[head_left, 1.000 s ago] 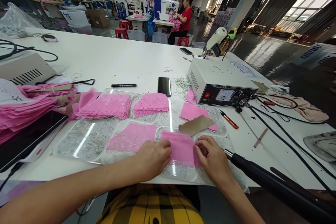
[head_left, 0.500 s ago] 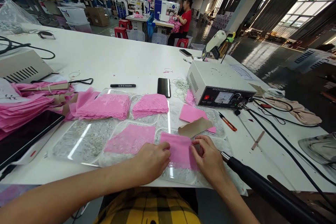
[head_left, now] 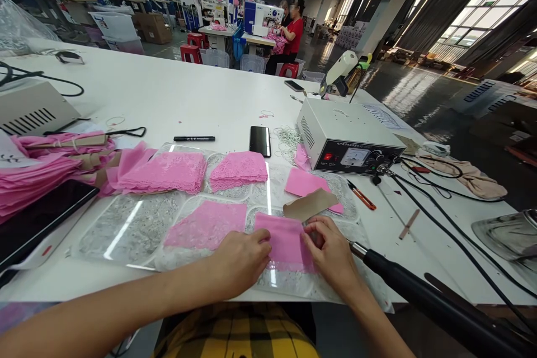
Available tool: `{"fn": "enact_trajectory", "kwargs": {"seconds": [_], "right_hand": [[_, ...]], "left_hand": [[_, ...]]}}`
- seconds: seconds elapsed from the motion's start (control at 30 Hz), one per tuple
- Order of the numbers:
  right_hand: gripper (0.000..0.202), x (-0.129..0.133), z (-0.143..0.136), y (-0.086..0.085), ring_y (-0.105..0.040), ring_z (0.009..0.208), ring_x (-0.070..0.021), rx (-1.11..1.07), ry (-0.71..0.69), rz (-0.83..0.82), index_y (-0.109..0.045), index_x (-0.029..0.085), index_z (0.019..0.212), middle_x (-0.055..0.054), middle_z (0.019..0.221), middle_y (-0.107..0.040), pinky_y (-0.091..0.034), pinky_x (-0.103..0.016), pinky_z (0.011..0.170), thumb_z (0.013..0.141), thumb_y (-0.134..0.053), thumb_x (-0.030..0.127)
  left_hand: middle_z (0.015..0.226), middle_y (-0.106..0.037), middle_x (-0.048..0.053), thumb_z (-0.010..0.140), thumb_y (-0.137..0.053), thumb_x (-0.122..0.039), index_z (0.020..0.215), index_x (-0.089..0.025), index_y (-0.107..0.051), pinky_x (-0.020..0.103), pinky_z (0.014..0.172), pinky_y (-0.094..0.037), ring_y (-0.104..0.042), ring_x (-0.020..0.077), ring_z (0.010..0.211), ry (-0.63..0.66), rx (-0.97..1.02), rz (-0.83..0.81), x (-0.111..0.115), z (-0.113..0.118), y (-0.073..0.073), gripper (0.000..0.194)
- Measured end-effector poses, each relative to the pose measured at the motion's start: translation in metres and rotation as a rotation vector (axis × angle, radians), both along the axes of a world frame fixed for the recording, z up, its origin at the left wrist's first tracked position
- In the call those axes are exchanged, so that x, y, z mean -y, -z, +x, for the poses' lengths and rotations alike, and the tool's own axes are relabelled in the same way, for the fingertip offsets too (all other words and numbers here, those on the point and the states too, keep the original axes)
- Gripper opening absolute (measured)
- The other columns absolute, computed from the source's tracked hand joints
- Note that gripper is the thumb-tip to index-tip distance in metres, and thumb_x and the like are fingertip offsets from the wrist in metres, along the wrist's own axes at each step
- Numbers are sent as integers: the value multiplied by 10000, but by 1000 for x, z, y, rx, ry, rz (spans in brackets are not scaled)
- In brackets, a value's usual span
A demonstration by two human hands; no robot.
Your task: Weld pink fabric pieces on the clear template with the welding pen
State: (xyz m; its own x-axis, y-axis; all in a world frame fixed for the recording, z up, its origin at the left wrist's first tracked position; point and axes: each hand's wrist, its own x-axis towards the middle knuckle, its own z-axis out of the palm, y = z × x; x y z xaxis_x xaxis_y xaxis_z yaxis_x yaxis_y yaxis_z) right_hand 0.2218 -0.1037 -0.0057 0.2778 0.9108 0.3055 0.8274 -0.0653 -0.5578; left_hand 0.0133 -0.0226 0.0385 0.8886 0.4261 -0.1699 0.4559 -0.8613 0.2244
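Note:
A pink fabric piece [head_left: 286, 241] lies flat on the clear patterned mat [head_left: 138, 229] near the table's front edge. My left hand [head_left: 245, 260] holds its left edge between closed fingers. At its right edge, my right hand [head_left: 329, 246] pinches the fabric. A black-handled tool with a metal tip [head_left: 403, 279] reaches in from the right and ends behind my right hand. Left of the piece is a pink lace piece [head_left: 207, 225]. Behind it are a brown card strip [head_left: 310, 205] and another pink piece [head_left: 304, 182].
Pink lace stacks [head_left: 239, 169] stand behind the hands, beside a phone [head_left: 260, 141] and a marker [head_left: 194, 139]. A grey control box [head_left: 348, 134], an orange cutter [head_left: 361, 196] and cables are on the right. A large black tablet [head_left: 42, 221] lies left. People sit at a distant sewing machine.
The whole view has shifted slightly. Both hands stay at the same fabric piece, with no clear movement.

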Motion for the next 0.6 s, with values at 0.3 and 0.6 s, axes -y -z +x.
{"fn": "enact_trajectory", "kwargs": {"seconds": [0.3, 0.6], "right_hand": [[101, 1, -2, -8, -505, 594, -110, -22, -28, 36, -583, 213, 761, -46, 925, -610, -447, -262, 571, 845, -546, 255], [140, 1, -4, -35, -547, 559, -128, -89, -174, -124, -543, 225, 784, 17, 641, -606, -420, -256, 551, 881, -483, 307]], "left_hand": [[1131, -665, 82, 933, -485, -181, 931, -161, -675, 305, 617, -555, -708, 218, 778, 2, -33, -14, 1, 0, -5, 191], [1137, -667, 83, 933, -490, -208, 903, -156, -675, 308, 638, -546, -706, 217, 784, -13, 12, -37, 1, -1, -2, 195]]}}
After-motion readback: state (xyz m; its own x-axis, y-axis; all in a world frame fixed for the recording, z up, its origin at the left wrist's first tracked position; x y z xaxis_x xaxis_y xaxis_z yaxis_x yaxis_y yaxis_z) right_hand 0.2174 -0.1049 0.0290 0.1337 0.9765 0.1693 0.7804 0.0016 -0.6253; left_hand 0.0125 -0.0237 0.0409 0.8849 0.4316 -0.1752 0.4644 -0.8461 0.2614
